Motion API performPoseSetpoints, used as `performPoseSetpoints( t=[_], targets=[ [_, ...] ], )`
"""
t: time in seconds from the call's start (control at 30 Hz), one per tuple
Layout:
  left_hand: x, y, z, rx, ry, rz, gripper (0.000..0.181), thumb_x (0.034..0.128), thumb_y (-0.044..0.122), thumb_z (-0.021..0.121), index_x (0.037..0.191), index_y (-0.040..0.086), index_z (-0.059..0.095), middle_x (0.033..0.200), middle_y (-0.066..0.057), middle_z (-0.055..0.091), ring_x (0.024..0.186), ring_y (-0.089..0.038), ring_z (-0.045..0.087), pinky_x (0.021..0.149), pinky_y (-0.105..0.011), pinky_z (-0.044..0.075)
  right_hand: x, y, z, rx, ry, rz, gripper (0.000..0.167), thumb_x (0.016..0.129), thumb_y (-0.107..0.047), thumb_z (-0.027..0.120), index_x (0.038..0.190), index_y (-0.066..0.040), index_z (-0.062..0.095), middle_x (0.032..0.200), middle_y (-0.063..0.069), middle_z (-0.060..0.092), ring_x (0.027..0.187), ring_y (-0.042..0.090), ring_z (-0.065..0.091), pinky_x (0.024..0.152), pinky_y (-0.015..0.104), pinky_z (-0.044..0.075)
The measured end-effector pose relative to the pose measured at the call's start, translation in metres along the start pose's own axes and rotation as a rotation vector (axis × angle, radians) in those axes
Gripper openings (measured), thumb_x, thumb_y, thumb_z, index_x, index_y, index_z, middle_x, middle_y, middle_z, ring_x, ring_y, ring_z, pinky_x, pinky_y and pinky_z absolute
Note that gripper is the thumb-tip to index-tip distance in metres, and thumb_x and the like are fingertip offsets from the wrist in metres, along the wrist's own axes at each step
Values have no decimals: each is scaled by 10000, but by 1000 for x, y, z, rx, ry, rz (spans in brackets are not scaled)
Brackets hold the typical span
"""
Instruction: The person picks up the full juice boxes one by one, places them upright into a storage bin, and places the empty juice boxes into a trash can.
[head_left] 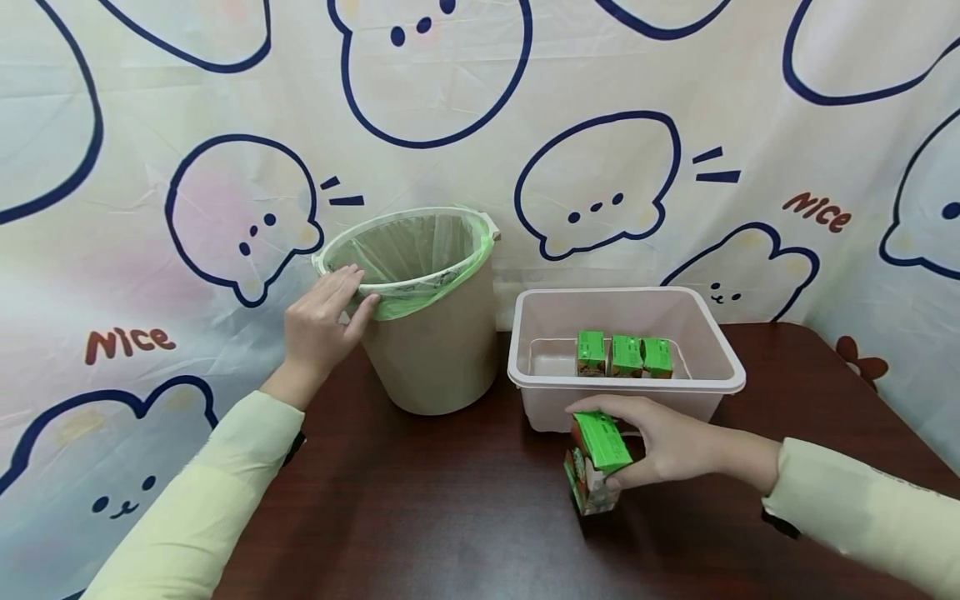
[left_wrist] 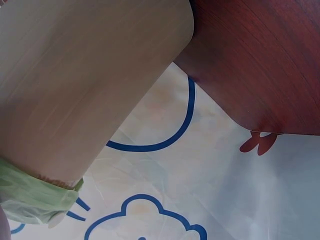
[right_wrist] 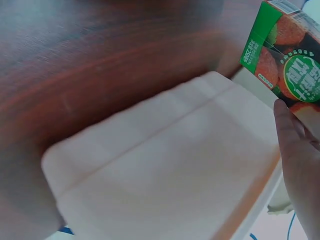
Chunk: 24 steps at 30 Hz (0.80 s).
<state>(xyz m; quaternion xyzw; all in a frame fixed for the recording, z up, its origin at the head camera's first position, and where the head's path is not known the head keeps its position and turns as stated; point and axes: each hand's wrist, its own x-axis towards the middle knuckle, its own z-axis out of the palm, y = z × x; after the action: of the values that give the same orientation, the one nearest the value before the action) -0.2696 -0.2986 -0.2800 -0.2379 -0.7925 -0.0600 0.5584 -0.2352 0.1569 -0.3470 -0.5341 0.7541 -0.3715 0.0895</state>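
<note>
A juice box [head_left: 600, 458] with a green top and fruit pictures is gripped between the thumb and fingers of my right hand [head_left: 667, 442], in front of the pale bin. The right wrist view shows the juice box [right_wrist: 290, 57] at its upper right, tilted. My left hand [head_left: 318, 325] rests on the near left rim of a beige trash can [head_left: 435, 358], its fingers over the edge and thumb outside. A green plastic liner [head_left: 408, 304] is folded over that rim. In the left wrist view the hand is almost wholly out of sight.
A pale plastic bin [head_left: 626, 296] stands right of the trash can, with three more green-topped boxes [head_left: 626, 354] inside. Both containers stand on a dark brown wooden table [head_left: 420, 508]. A cloth with cartoon drawings [head_left: 600, 67] hangs behind.
</note>
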Motion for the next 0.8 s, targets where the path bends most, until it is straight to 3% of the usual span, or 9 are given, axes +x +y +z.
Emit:
performPoseSetpoints(
  t=[0.2,0.5,0.67,0.8],
  targets=[
    [0,0,0,-3,-5,-4,461,962,363,569,1161,-35,688,1139,-196,672,1039,-351,655,935,-500,484,13,-9,-4,142,-5,-19,758,822,-180,799,1449,-79,386,1340,82,472,1150,213,526,950,366,489],
    [0,0,0,-11,7,-13,458,957,364,573,1156,-32,692,1138,-189,674,1037,-348,657,938,-498,483,39,-25,-12,-9,62,-84,797,789,-257,830,1451,-113,410,1313,-27,519,1138,171,523,971,324,457],
    [1,0,0,-10,13,-6,464,961,367,566,1144,-39,695,1135,-188,675,1033,-348,658,928,-504,488,53,-37,-20,61,76,-33,805,779,-244,840,1460,-196,413,1379,-21,482,1190,163,484,988,330,448],
    [1,0,0,-10,19,-1,482,974,389,545,1134,-39,699,1123,-186,681,1021,-347,663,917,-508,494,67,-41,-28,48,102,-86,778,773,-203,844,1437,-169,440,1308,-20,537,1120,170,530,939,330,481]
  ],
)
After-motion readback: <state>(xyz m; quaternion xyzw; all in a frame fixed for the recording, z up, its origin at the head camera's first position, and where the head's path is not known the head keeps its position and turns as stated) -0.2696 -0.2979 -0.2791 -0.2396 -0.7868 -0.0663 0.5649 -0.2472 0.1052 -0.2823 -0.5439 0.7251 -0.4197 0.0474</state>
